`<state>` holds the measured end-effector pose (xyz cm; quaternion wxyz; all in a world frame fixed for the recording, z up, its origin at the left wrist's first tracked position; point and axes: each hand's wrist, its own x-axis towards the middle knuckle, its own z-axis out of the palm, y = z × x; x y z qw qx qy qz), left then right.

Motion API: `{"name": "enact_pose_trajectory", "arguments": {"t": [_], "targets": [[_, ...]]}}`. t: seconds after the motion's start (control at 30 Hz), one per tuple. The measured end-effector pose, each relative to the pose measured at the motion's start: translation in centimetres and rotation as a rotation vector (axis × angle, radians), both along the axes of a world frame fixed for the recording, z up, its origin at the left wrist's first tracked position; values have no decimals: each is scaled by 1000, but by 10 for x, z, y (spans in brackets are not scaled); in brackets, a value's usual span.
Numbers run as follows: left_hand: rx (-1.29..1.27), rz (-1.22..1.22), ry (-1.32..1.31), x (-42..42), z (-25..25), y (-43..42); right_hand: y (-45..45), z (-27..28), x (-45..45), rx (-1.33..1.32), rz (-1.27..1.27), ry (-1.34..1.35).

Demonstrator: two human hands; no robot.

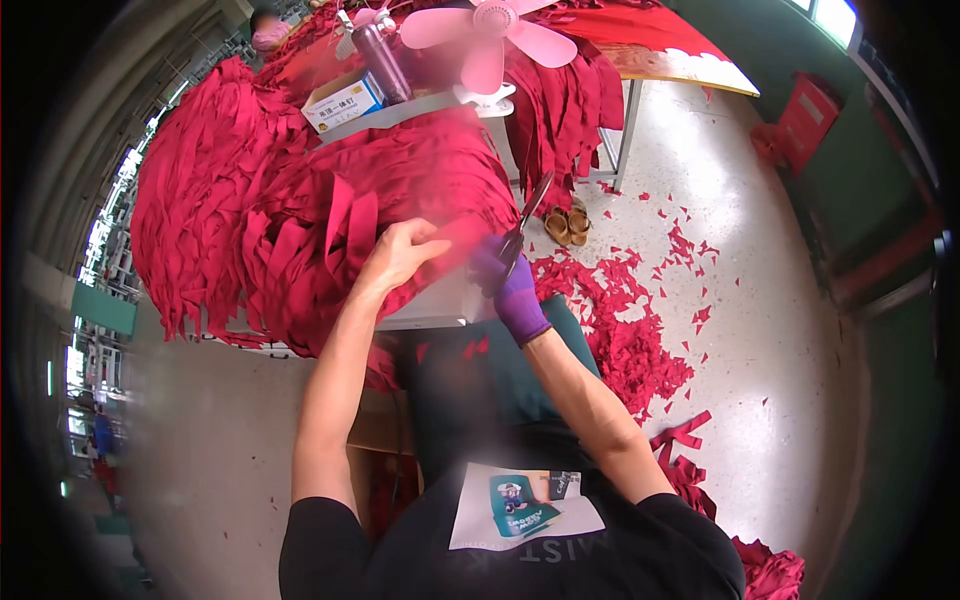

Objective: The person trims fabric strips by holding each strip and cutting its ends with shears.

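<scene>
My left hand [400,258] is bare and closed, with thumb and fingertips pinched on the edge of a red fabric strip [462,238]. A blur over the middle of the view softens that strip. My right hand [505,280], in a purple knit glove, is closed around a pair of scissors [538,200]; their dark metal points up and away from me. Between and beyond both hands lies a large heap of red fabric strips [330,215], draped over the table's front edge.
A labelled box [345,105], a purple bottle [382,62] and a pink fan [492,40] stand on the heap's far side. Red scraps [640,350] litter the floor at right, near brown sandals [568,224]. Another person [268,32] is at the far left.
</scene>
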<state>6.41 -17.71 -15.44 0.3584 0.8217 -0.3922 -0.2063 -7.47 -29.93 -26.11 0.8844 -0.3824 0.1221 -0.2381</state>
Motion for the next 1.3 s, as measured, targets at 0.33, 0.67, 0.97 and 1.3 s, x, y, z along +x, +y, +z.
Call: {"name": "enact_pose_trajectory", "arguments": {"t": [0.33,0.67,0.97,1.3], "targets": [[88,-83,171,-24,26,48,4,-13,3,-19,-5,26],[172,-153,-109,-8,19,32,4,32,-6,-179,-60,125],[-82,-120,-212,-18,22,19,-17,55,-18,-356,-56,-31],[-381,-179,552,-111,116,13,-12,25,-85,-134,-82,85]]}}
